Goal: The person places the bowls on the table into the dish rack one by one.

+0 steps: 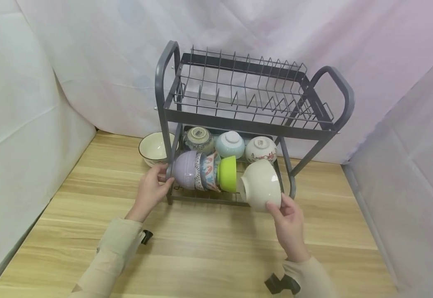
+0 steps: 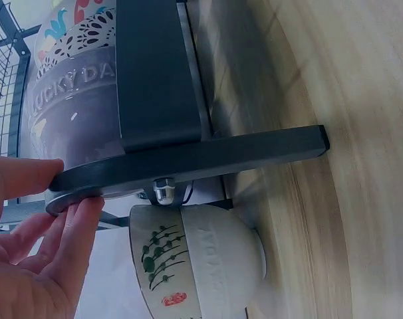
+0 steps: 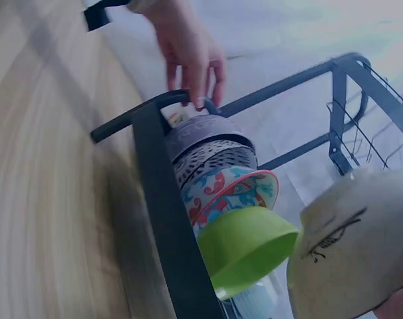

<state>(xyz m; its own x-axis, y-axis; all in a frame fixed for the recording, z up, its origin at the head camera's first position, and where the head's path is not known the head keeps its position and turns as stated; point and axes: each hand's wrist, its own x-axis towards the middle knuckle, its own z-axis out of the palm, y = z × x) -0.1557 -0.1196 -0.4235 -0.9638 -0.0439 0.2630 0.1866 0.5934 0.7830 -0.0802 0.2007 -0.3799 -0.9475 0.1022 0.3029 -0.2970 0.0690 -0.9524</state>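
A cream-white bowl point(image 1: 262, 184) hangs tilted at the front right of the dark metal dish rack point(image 1: 206, 198), its foot facing left. Thumb and fingers of my right hand point(image 1: 288, 221) grip it by the rim; a dark painted sprig marks its side in the right wrist view. My left hand point(image 1: 151, 188) pinches the rounded corner of the rack's lower frame, thumb on one side and fingers on the other. Beside that corner a purple bowl point(image 1: 184, 169) lies on its side, followed by a black-and-white patterned bowl point(image 3: 218, 156), a red-and-blue patterned bowl point(image 3: 255, 189) and a green bowl point(image 1: 227, 174).
Behind that row, a grey-patterned bowl point(image 1: 199, 140), a pale blue bowl point(image 1: 230, 145) and a red-patterned white bowl point(image 1: 261, 149) sit upside down. Another cream bowl point(image 1: 154, 147) stands upright left of the rack. An upper wire shelf point(image 1: 249, 120) overhangs the bowls.
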